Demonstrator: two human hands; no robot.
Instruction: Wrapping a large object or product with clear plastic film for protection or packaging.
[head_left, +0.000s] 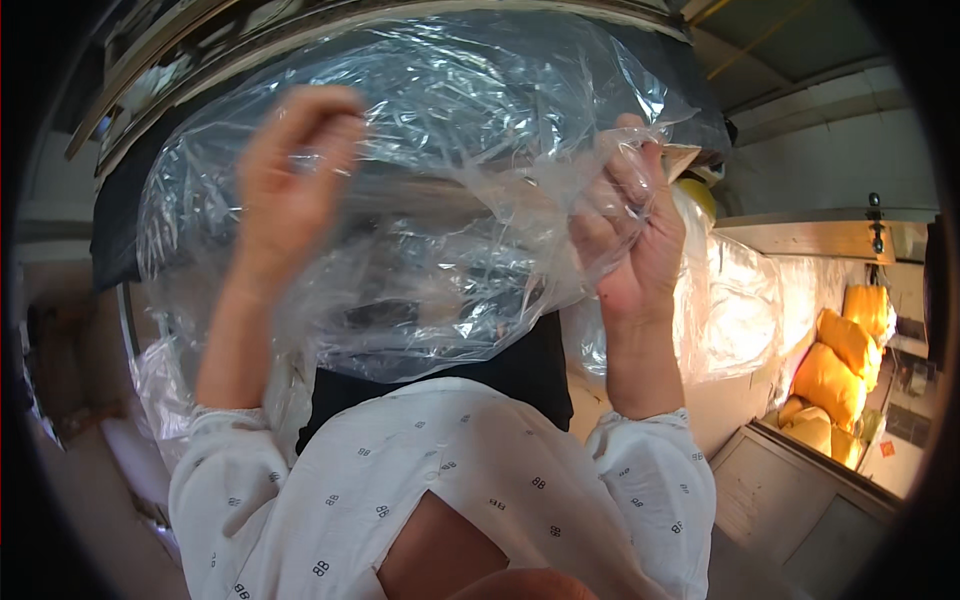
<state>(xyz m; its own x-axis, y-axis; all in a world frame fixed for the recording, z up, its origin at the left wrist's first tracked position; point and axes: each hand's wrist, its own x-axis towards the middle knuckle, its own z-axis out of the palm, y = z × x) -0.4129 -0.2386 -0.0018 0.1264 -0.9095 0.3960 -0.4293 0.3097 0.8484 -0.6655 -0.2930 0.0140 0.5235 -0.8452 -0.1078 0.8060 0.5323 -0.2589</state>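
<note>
A large clear plastic bag or sheet [430, 130] lies crumpled and shiny across a dark surface in front of me. My right hand [630, 220] has its fingers curled round a gathered fold of this plastic, at the right side of it. Over the left part of the plastic is my left hand [300, 180], raised with bent fingers. It is smeared by motion, so I cannot make out whether it holds any of the film. Dark shapes show through the plastic between my hands, too unclear to name.
More clear plastic [735, 300] lies to the right, by a wooden ledge [800, 238]. Beyond it, orange-yellow bundles [835, 370] are stacked in bright light. A pale cabinet [770, 490] stands at lower right. Long rails [170, 75] run along the far left edge.
</note>
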